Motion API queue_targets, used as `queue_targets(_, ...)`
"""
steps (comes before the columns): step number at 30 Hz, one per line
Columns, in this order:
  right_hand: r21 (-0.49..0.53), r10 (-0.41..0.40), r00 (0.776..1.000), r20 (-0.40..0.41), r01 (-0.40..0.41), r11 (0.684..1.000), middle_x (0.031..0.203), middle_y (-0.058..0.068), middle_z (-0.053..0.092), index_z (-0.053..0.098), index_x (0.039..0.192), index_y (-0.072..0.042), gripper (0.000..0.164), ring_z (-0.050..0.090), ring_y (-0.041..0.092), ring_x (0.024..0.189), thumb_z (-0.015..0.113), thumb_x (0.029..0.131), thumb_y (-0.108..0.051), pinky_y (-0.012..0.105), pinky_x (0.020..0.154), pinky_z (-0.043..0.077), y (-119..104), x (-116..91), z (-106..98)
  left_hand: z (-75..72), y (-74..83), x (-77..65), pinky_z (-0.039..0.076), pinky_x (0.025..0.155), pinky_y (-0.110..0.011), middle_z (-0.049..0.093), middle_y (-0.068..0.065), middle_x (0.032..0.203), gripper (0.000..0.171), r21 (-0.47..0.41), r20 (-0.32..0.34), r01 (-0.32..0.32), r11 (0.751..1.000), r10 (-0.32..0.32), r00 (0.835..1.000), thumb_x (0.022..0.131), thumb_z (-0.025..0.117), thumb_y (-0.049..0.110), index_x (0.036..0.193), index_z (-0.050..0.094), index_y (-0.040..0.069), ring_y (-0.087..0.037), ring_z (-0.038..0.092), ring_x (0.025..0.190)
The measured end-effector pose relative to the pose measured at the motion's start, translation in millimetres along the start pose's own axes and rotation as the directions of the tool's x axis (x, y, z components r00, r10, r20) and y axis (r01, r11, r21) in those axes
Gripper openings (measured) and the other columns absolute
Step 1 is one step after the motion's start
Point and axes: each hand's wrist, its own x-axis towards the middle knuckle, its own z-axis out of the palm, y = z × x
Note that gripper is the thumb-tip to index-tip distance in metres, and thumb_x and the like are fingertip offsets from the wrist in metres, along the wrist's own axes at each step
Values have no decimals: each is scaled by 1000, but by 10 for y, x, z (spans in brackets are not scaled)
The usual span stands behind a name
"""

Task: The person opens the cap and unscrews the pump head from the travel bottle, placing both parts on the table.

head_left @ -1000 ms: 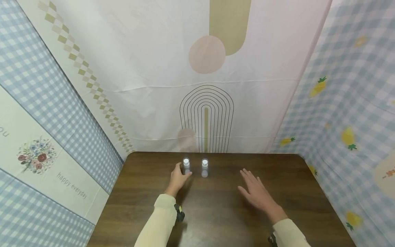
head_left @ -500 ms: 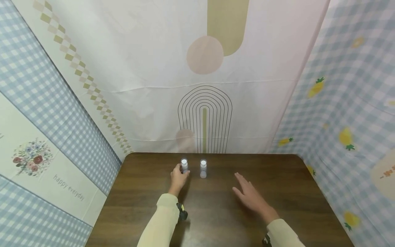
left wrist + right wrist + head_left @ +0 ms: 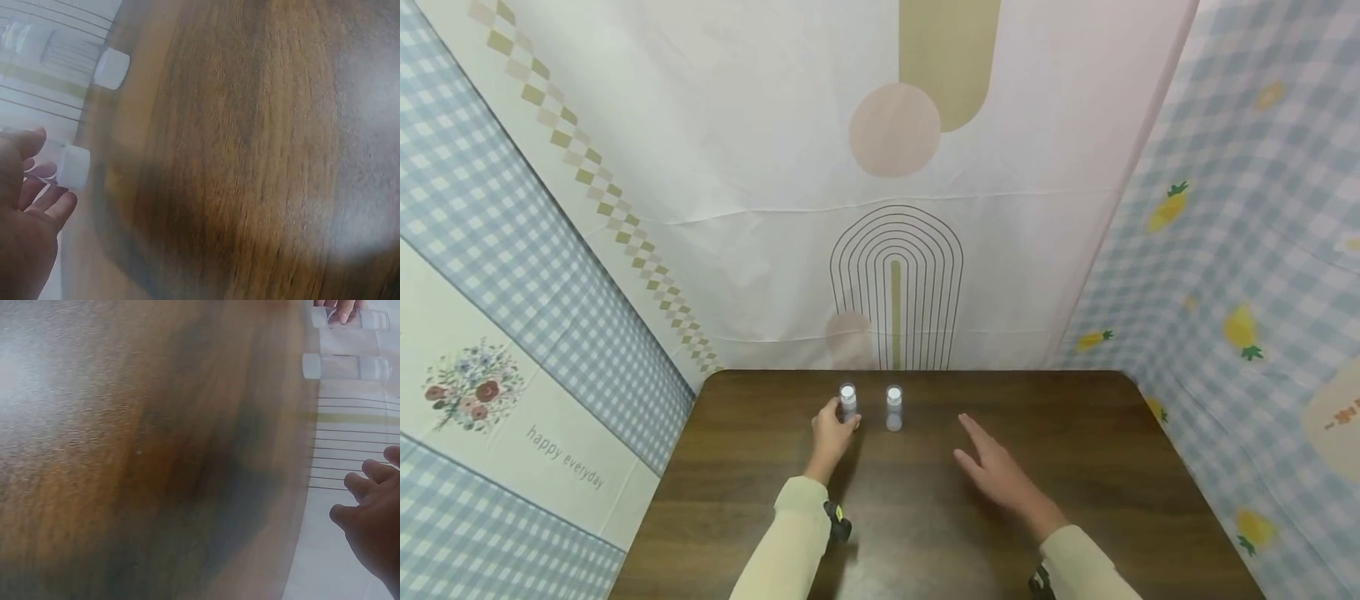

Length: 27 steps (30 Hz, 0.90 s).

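Note:
Two small clear bottles with bright white tops stand near the back of the table in the head view. My left hand (image 3: pixel 831 435) grips the left bottle (image 3: pixel 848 400), thumb on its near side and fingers round its far side. In the left wrist view, the white end (image 3: pixel 74 167) of this bottle juts out past the fingers. The right bottle (image 3: pixel 894 408) stands upright a short gap away, touched by neither hand. Off to its right, my right hand (image 3: pixel 996 471) is held over the table with fingers extended and thumb apart, holding nothing.
The dark wooden table (image 3: pixel 925 517) ends at a white patterned cloth (image 3: pixel 760 275) just behind the bottles. Blue checked cloth (image 3: pixel 1210 267) hangs on the right side, and more checked cloth (image 3: pixel 550 242) on the left.
My right hand has drifted left, toward the bottles, and turned slightly onto its edge. The left hand keeps its grip on the left bottle, and the head view has shifted a little.

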Motion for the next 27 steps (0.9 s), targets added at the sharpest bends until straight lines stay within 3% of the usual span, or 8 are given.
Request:
queue_targets(6, 34, -17, 1000, -21, 17, 999, 170, 12, 28, 24, 165, -19, 69, 31, 37, 154, 55, 107, -40, 60, 122, 27, -60, 40, -65, -72, 70, -49, 58, 89, -54, 75, -24, 109, 37, -19, -5, -70, 997, 70, 998, 80, 85, 2, 114, 71, -3, -41, 72, 100)
queue_targets(10, 73, -19, 999, -46, 23, 997, 168, 11, 31, 25, 165, -21, 71, 34, 37, 152, 60, 105, -37, 60, 120, 31, -121, 63, -130, -115, 122, -84, 59, 87, -53, 74, -22, 108, 37, -10, -19, -152, 988, 152, 988, 79, 86, 1, 113, 71, -3, -39, 72, 98)
queue_targets(19, 170, -21, 998, -54, 30, 985, 165, 13, 37, 26, 164, -28, 75, 39, 39, 149, 61, 101, -50, 63, 116, 36, -273, 81, -265, -255, 330, -181, 59, 86, -50, 73, -19, 104, 38, 6, -42, -334, 943, 334, 942, 77, 87, 0, 112, 72, -3, -35, 72, 96)
queue_targets(27, 211, -91, 991, -101, 111, 971, 157, 19, 47, 30, 162, -18, 80, 46, 39, 144, 73, 97, -35, 60, 113, 41, -389, 78, -351, -277, 491, -296, 60, 85, -47, 71, -16, 105, 42, 42, -17, -455, 889, 456, 890, 74, 88, -2, 113, 73, 1, -32, 70, 96)
